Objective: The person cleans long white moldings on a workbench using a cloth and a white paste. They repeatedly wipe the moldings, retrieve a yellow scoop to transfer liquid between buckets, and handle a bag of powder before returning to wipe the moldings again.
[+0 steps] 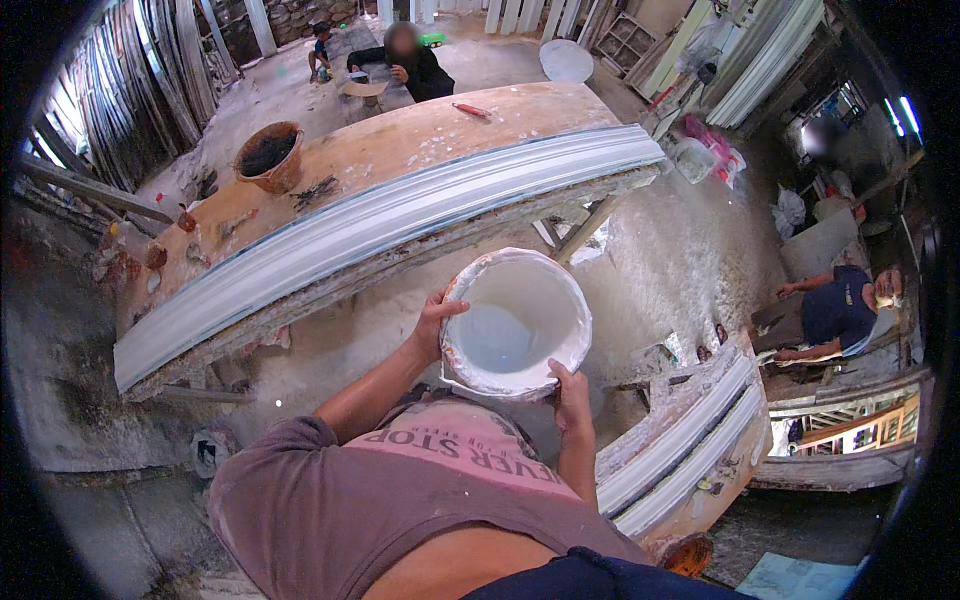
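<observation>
A white bucket (545, 345) with a plaster-crusted rim is held in front of my body, its mouth tipped up toward me. Pale, watery liquid (490, 335) lies in the bottom of it. On the rim's left side my left hand (437, 322) is closed, thumb over the edge. My right hand (571, 393) grips the rim at the lower right, thumb on top. The fingers under the rim are partly hidden by the bucket. Beyond it, a long white moulding (380, 225) lies along the near edge of a wooden table (400, 140), apart from both hands.
On the table stand a brown bucket (268, 160) with dark contents and a red tool (471, 110). More white mouldings (690, 455) rest on a bench at my right. A person in dark clothing (840, 310) is at the right; another person (425, 75) and a child (320, 52) are beyond the table.
</observation>
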Demonstrator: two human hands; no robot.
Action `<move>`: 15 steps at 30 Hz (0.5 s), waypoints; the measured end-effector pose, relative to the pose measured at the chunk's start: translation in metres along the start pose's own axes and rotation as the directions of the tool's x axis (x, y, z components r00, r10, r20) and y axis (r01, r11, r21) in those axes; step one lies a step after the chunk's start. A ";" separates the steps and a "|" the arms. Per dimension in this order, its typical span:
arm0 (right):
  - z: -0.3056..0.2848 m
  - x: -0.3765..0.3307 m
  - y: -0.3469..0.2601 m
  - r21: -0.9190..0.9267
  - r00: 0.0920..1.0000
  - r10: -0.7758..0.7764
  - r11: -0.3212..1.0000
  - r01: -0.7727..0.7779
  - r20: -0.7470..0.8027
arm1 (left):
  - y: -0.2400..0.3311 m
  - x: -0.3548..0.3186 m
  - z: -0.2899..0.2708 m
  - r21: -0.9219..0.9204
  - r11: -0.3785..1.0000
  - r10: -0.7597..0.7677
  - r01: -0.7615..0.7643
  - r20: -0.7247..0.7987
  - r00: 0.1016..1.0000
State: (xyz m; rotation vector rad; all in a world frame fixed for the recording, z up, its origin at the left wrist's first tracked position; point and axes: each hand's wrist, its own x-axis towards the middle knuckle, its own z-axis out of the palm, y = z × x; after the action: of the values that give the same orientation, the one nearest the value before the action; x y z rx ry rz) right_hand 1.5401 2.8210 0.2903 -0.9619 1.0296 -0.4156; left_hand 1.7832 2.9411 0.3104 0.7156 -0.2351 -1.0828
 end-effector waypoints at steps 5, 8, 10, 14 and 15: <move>0.026 -0.002 -0.012 -0.047 0.999 -0.029 0.998 0.030 0.024 | 0.026 -0.009 -0.001 -0.026 0.999 0.033 -0.033 -0.007 0.999; 0.032 0.003 -0.011 -0.064 0.997 -0.019 0.998 0.024 0.069 | 0.031 -0.007 -0.019 0.016 1.000 0.018 -0.018 0.001 1.000; 0.040 0.002 -0.012 -0.056 0.997 -0.012 0.998 0.016 0.070 | 0.038 -0.006 -0.023 0.018 0.999 0.031 -0.031 0.016 0.999; 0.046 -0.003 -0.007 -0.066 0.999 -0.025 0.997 0.028 0.044 | 0.041 -0.009 -0.028 0.033 0.999 0.040 -0.041 0.043 0.998; 0.048 -0.006 -0.010 -0.101 0.999 -0.035 0.994 0.036 0.014 | 0.041 -0.008 -0.032 0.039 0.999 0.033 -0.035 0.054 0.998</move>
State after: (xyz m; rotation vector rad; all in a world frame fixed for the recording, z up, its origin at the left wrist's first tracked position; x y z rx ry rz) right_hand 1.5803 2.8428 0.3098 -1.0734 1.0313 -0.3894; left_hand 1.8259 2.9727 0.3136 0.7168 -0.3143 -1.0681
